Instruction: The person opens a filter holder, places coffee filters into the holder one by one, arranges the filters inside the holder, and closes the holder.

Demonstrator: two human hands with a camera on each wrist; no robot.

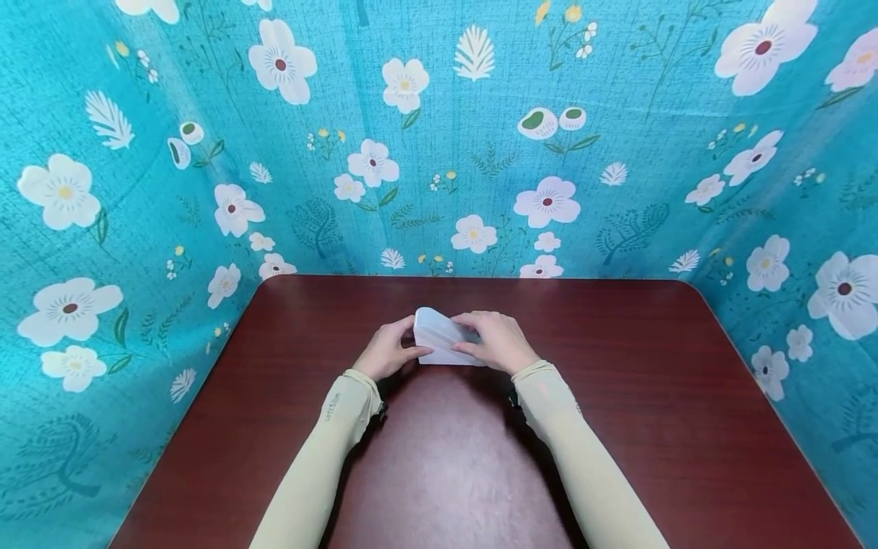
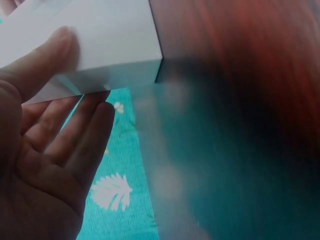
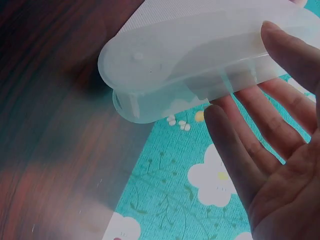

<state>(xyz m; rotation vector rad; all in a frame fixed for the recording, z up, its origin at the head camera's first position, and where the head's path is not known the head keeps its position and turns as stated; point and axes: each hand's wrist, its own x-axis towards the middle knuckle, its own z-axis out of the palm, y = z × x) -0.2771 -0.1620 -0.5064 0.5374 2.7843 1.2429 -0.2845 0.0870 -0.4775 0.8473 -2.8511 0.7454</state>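
A whitish plastic case (image 1: pixel 439 339) stands over the middle of the table, between both hands. My left hand (image 1: pixel 389 351) grips its left end, the thumb on the near face and the fingers behind; in the left wrist view this end is a white box corner (image 2: pixel 120 55). My right hand (image 1: pixel 499 341) holds the right part between thumb and fingers. The right wrist view shows a translucent, round-ended part (image 3: pixel 145 70) there, with a ribbed white surface (image 3: pixel 175 15) beside it. Whether these are one piece or two, I cannot tell. The case's far side is hidden in the head view.
A dark red-brown table (image 1: pixel 274 427) with rounded far corners lies under the hands. Blue-green cloth (image 1: pixel 439 152) printed with flowers hangs along its far edge and both sides. Pale sleeves (image 1: pixel 309 457) cover both forearms, and something dark sits at each wrist.
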